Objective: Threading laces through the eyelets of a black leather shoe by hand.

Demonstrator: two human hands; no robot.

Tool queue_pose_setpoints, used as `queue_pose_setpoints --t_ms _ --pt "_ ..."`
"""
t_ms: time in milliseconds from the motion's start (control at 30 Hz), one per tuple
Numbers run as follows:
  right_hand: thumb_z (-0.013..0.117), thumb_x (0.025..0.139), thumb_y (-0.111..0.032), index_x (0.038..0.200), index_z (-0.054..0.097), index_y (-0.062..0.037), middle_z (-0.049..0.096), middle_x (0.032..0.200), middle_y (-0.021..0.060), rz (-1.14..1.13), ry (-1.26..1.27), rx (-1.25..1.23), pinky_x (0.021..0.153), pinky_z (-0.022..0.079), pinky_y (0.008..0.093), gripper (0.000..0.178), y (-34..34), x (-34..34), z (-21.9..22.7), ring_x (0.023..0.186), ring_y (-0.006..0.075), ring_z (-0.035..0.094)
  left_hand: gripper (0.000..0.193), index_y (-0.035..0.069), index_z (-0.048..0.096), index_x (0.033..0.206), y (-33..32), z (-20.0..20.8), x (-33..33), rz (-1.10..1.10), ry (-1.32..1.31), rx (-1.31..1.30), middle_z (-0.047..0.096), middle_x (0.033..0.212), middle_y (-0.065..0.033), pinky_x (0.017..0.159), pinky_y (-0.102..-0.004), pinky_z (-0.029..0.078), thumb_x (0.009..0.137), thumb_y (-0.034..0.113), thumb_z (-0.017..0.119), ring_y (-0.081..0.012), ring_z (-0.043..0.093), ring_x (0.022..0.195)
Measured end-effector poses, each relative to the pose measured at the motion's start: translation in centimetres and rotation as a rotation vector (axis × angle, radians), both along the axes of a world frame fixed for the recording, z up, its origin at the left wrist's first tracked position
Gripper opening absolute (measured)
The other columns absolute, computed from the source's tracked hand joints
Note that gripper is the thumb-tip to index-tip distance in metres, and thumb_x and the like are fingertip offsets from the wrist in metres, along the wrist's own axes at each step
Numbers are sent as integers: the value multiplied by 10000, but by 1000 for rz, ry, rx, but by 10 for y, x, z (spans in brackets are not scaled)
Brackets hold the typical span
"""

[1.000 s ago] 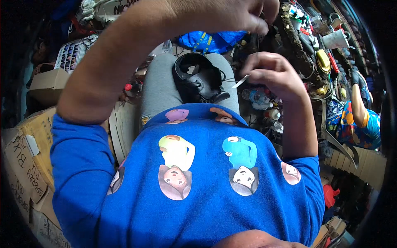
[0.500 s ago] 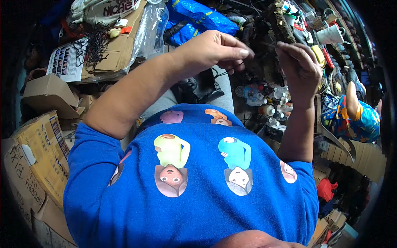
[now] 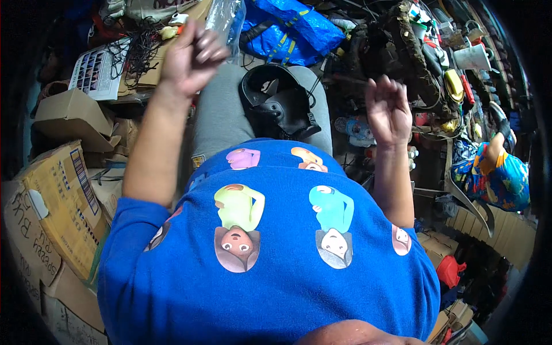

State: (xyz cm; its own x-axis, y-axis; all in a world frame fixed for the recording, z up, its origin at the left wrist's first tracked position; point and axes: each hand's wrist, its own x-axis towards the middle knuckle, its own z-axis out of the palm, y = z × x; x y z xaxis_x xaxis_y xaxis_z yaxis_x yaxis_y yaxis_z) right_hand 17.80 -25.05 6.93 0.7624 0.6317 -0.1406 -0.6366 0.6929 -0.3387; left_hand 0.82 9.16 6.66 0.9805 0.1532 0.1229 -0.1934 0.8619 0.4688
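My left hand (image 3: 195, 60) is raised at the upper left, in front of the cardboard, its fingers curled closed and slightly blurred. Whatever they may hold is hidden. My right hand (image 3: 389, 112) is up on the right, palm showing, fingers loosely bent, and I see nothing in it. Between the hands, on my lap, lies a black shoe-like piece (image 3: 279, 106) with a hollow opening and a thin dark cord (image 3: 314, 95) at its right side. Neither hand touches it.
Flattened cardboard with tangled black cords (image 3: 141, 57) lies at upper left, above a small open box (image 3: 75, 118). A blue bag (image 3: 293, 31) lies ahead. Plastic bottles (image 3: 353, 129), a white mug (image 3: 472, 57) and tools crowd the right. A person in colourful clothes (image 3: 494, 175) is farther right.
My hands have moved apart. The left went up and to the left, the right slightly left and down, turning its palm into view. The black piece on my lap is now uncovered.
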Motion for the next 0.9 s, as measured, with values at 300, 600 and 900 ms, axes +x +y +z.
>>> queue_pose_setpoints --t_ms 300,600,900 --pt "538 920 -311 856 531 -80 428 614 -6 -120 227 -826 569 427 309 240 -146 10 -139 548 122 416 259 138 457 751 63 -41 -66 601 593 572 368 589 30 521 -253 323 966 284 456 -91 340 501" --pt "557 884 -135 1284 479 -10 571 905 39 -143 -753 -957 743 413 221 426 -25 23 54 794 68 519 242 35 642 962 15 144 -35 380 -159 1346 637 956 -57 834 -265 423 929 243 524 -133 570 942" --pt "637 844 -133 1030 638 18 641 916 48 666 -1310 -619 812 447 226 240 56 -26 159 876 77 577 208 66 636 815 -90 171 87 53 -335 1168 605 704 -46 645 -261 490 869 267 621 -144 566 636"
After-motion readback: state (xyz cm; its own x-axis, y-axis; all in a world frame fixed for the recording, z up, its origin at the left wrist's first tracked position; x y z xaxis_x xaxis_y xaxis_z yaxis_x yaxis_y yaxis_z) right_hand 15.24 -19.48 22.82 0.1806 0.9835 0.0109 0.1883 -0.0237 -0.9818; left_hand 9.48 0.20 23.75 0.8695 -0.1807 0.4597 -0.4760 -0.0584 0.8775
